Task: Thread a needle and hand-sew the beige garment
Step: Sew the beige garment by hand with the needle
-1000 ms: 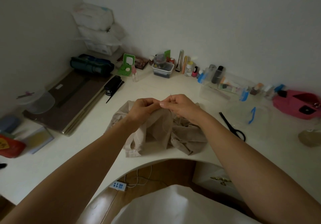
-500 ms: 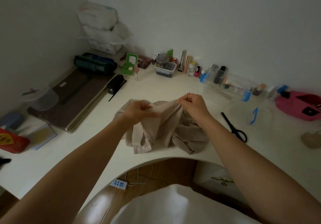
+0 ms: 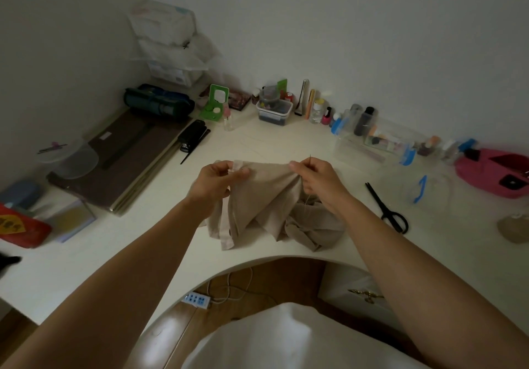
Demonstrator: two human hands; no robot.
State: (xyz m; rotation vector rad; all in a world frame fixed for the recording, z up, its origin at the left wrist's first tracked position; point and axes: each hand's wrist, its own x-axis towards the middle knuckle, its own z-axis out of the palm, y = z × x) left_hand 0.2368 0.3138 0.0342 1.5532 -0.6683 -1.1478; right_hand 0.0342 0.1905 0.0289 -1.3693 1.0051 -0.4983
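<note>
Left hand (image 3: 217,181) and right hand (image 3: 317,181) pinch the beige garment (image 3: 263,197) — right also nips the needle (image 3: 310,158) — red packet (image 3: 20,227) print illegible

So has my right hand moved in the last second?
Yes. The right hand has shifted rightward, closer to the black scissors, away from the left hand, spreading the beige garment.

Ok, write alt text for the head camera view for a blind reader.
Two hands stretch the edge of a beige garment over a white desk, the left hand gripping one end, the right hand pinching the other along with an upright needle. Black scissors lie to the right.
</note>
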